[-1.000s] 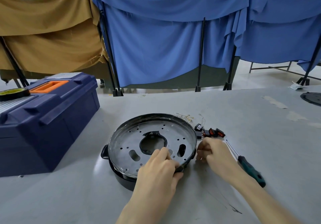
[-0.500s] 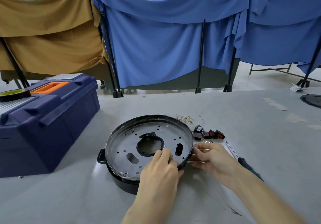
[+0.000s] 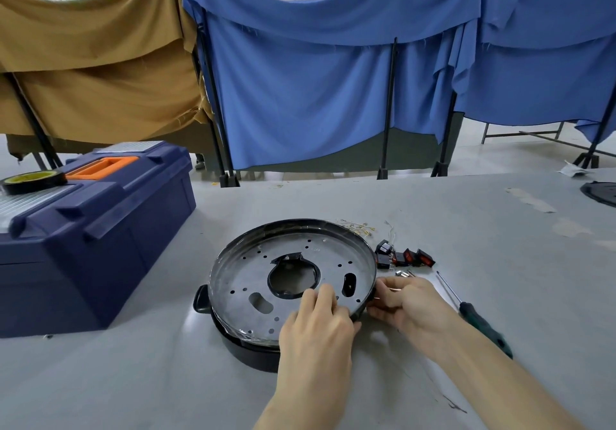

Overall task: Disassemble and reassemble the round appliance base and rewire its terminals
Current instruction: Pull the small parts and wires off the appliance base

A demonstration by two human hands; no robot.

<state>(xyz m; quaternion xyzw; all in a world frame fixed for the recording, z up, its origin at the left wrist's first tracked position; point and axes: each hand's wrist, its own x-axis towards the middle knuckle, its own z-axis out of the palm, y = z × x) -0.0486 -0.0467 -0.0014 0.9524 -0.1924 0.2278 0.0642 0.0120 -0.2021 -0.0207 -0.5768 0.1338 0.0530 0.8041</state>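
Tilted metal plate [image 3: 253,273] on black base [image 3: 246,351] is gripped at nr rim by left hand [image 3: 316,326]; right hand [image 3: 411,304] is curled beside rim, whether sth is held can't be told

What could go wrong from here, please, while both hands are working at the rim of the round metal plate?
1. The round perforated grey metal plate sits tilted on the black round appliance base; if the left hand gripping its rim slackens, it may slide off.
2. The right hand works beside small silver loose parts and the green-handled screwdriver; a careless sweep could scatter them.
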